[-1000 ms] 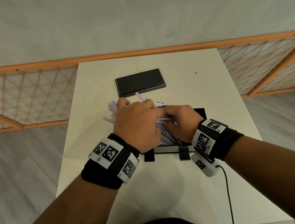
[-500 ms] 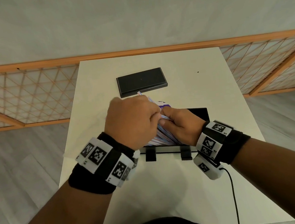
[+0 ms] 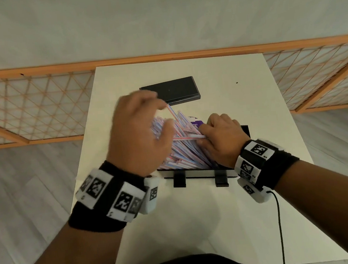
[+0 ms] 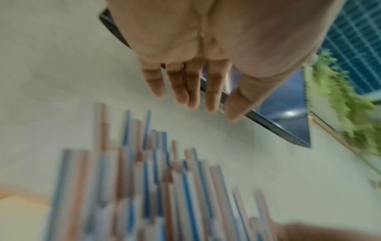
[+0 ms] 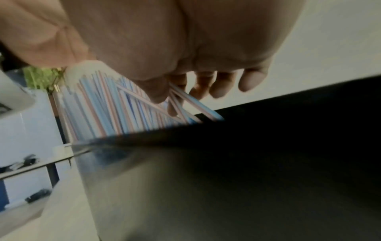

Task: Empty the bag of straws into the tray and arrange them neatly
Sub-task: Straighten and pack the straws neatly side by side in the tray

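Two hands over one black tray [image 3: 244,128], head view: we log our left hand [image 3: 136,135] raised above the tray's striped straws [image 3: 183,152], fingers loose; our right hand [image 3: 222,137] pinches a few straws at the tray's right end. A black lid [image 3: 171,91] lies beyond the tray.

Left wrist view: fingers [image 4: 193,88] straight, holding nothing, straws [image 4: 144,187] below, blurred.

Right wrist view: fingers [image 5: 175,97] clamped on crossed straws [image 5: 185,104] above the tray wall [image 5: 226,154].
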The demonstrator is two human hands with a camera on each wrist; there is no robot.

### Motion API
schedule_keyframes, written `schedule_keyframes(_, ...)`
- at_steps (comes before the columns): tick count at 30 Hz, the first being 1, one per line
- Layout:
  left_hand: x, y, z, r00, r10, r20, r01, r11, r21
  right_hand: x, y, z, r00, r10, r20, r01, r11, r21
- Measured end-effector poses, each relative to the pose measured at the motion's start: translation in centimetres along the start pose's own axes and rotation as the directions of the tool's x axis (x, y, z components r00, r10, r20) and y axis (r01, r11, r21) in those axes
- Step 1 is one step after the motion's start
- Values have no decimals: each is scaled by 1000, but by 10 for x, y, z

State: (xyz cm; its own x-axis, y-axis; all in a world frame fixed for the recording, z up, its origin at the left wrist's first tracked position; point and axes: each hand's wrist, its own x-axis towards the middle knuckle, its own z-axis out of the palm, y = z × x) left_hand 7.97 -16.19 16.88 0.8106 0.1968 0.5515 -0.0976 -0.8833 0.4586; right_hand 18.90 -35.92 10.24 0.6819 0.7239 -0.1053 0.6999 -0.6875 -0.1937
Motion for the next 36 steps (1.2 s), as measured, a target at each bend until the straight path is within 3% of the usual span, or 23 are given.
schedule_keyframes(2,-4,-8,-8,979,-138,-151,133,990,-39,0,3,0,998,28,49,-33,994,103)
schedule_keyframes(4,-10,-17,-8,912,-373,-173,356,927,-119,2,2,1,991,101,92,-122,958,259)
schedule_keyframes(7,-23,-25,-2,731,-681,-40,660,721,-212,0,-1,1,979,201,24,-196,915,353)
schedule_keyframes(9,-33,-25,4,604,-793,83,780,566,-268,-5,-2,0,988,153,35,-156,932,327)
schedule_keyframes(11,-45,-21,12,489,-835,252,850,392,-352,-13,-3,1,985,59,163,-104,953,285)
schedule_keyframes(13,-56,-14,19,429,-801,417,886,283,-368,-21,-4,7,957,-6,290,-83,951,297)
schedule_keyframes(15,-62,-7,23,431,-735,523,899,299,-321,-25,-3,16,938,-19,346,-97,945,313)
schedule_keyframes(17,-64,-4,26,466,-703,537,885,376,-276,-26,-1,23,928,-25,371,-104,940,323)
schedule_keyframes(21,-58,0,30,595,-648,475,775,620,-125,-25,-5,22,924,-85,374,-80,912,403)
schedule_keyframes(23,-55,2,34,633,-626,456,729,680,-80,-25,-7,20,925,-113,362,-53,907,418)
schedule_keyframes(28,-55,10,43,643,-597,480,716,692,-98,-23,-7,22,916,-117,384,-49,917,396)
schedule_keyframes(31,-53,9,43,616,-618,487,742,663,-97,-24,-7,25,923,-109,369,-55,912,405)
schedule_keyframes(33,-48,11,41,574,-666,476,798,584,-145,-24,-8,25,931,-123,343,-35,907,420)
schedule_keyframes(36,-47,15,39,473,-744,472,881,394,-261,-24,-7,21,956,-135,262,8,902,432)
